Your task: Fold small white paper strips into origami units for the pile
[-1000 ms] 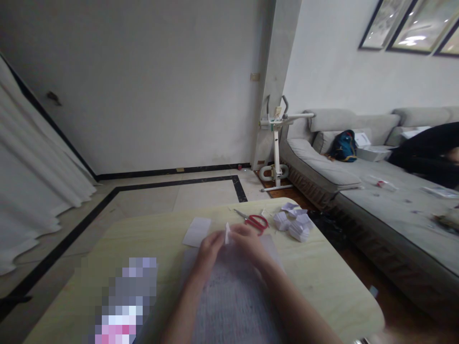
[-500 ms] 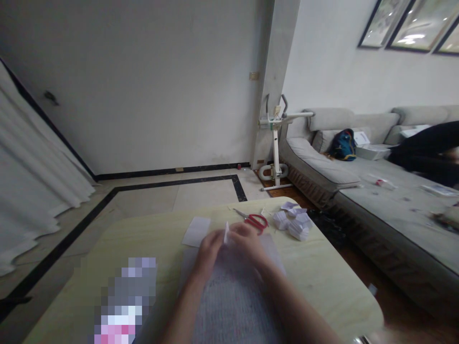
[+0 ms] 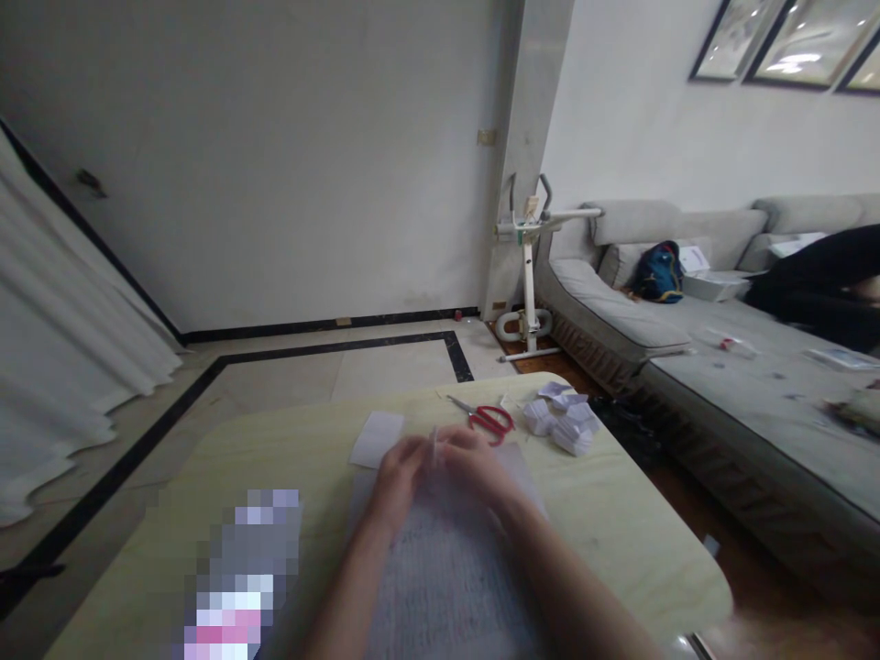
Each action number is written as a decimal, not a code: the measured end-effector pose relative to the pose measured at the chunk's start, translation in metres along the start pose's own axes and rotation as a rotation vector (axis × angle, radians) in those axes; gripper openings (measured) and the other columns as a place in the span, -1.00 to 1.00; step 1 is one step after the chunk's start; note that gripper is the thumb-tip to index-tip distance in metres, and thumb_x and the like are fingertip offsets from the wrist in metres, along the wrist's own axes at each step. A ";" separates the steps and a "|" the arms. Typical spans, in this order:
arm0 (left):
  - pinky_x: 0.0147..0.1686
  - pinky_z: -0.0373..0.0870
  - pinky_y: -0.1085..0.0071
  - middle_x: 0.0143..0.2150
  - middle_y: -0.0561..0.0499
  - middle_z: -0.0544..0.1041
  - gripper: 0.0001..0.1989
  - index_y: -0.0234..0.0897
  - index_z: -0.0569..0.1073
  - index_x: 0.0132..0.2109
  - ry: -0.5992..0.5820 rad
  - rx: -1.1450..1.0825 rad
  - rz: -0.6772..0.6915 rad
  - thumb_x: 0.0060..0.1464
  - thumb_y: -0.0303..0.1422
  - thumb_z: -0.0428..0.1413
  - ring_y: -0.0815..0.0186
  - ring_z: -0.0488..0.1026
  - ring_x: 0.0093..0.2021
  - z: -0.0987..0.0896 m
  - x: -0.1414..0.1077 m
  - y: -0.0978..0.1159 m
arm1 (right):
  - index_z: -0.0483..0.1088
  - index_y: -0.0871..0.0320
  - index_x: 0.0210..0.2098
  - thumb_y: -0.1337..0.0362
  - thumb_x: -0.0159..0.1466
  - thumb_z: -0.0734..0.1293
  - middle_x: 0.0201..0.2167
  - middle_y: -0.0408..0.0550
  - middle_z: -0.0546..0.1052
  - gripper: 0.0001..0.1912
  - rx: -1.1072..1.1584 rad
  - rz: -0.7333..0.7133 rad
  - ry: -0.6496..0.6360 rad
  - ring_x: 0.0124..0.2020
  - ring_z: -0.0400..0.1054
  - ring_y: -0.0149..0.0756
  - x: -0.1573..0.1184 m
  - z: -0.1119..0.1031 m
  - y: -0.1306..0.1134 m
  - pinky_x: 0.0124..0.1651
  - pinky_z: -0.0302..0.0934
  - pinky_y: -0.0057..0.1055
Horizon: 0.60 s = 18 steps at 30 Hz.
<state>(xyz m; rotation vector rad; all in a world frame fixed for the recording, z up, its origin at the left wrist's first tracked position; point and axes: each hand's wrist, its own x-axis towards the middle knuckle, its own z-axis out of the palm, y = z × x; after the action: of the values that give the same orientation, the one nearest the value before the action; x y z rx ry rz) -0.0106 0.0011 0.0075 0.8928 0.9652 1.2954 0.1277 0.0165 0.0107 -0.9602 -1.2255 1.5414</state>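
Observation:
A small piece of white paper [image 3: 434, 449] stands on edge between my two hands, blurred by motion. My left hand [image 3: 404, 467] pinches it from the left, and my right hand [image 3: 471, 458] grips it from the right. Beneath both arms lies a large printed sheet [image 3: 454, 587]. A blank white slip [image 3: 377, 439] rests just beyond my left hand. Red-handled scissors [image 3: 489, 422] lie past my right hand, their blades pointing left. Several folded white paper pieces [image 3: 565, 423] are heaped near the far right corner.
The pale wooden table [image 3: 639, 541] has a pixelated object [image 3: 240, 568] at its left. Beyond the right edge is a grey sofa [image 3: 729, 394] with a blue backpack [image 3: 660, 272] and a person's dark-clothed body [image 3: 818, 284]. A white exercise machine [image 3: 529, 275] stands behind.
The upright paper between my hands looks narrower and more blurred. My hands stay in nearly the same place, and the whole view has shifted slightly.

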 end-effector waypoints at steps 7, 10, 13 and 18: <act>-0.35 0.30 0.45 -0.42 -0.02 0.52 -0.79 -0.36 0.52 -0.39 0.030 0.028 0.011 -0.14 -0.27 0.22 0.33 0.41 -0.40 0.000 0.001 0.001 | 0.47 0.18 -0.36 0.28 0.03 0.39 -0.50 -0.16 0.45 -0.83 -0.009 0.011 -0.009 -0.49 0.26 -0.41 0.002 -0.002 0.004 -0.42 0.10 -0.47; -0.36 0.31 0.42 -0.43 -0.03 0.52 -0.80 -0.35 0.53 -0.39 0.017 0.024 0.001 -0.15 -0.28 0.22 0.32 0.40 -0.41 0.001 -0.001 0.005 | 0.45 0.18 -0.38 0.27 0.02 0.40 -0.49 -0.15 0.44 -0.84 0.058 0.041 -0.010 -0.49 0.26 -0.42 0.003 -0.003 0.006 -0.43 0.09 -0.49; -0.38 0.32 0.38 -0.47 -0.05 0.52 -0.82 -0.33 0.54 -0.43 -0.018 0.072 -0.017 -0.15 -0.28 0.20 0.26 0.41 -0.40 0.006 -0.006 0.016 | 0.42 0.19 -0.42 0.25 0.03 0.39 -0.54 -0.17 0.40 -0.84 0.146 0.091 -0.056 -0.54 0.22 -0.45 0.002 -0.003 0.006 -0.48 0.03 -0.51; -0.37 0.33 0.36 -0.45 -0.04 0.52 -0.85 -0.28 0.53 -0.47 -0.033 0.140 0.003 -0.15 -0.28 0.19 0.19 0.41 -0.33 0.013 -0.013 0.030 | 0.37 0.21 -0.44 0.23 0.06 0.38 -0.57 -0.19 0.34 -0.83 0.293 0.103 -0.187 -0.56 0.15 -0.49 0.001 -0.004 0.008 -0.48 -0.01 -0.53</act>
<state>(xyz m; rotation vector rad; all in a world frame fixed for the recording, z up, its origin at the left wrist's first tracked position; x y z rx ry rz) -0.0096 -0.0099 0.0407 1.0204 1.0380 1.2230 0.1297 0.0182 0.0018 -0.7094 -1.0500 1.8660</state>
